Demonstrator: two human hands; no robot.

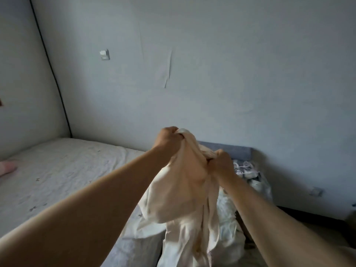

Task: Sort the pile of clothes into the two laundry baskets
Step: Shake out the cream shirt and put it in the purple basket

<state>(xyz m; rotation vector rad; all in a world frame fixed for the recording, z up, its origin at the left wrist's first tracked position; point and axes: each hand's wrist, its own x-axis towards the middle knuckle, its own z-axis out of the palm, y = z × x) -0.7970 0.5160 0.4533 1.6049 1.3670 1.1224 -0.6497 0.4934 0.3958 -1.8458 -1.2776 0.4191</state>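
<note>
Gripping the top edge of a cream garment (185,191), the left hand (167,136) is holding it above the bed (57,170). Just right, the right hand (221,160) is clutching its bunched collar, fingers curled. Behind the garment, more clothes (248,176) are lying heaped.
</note>
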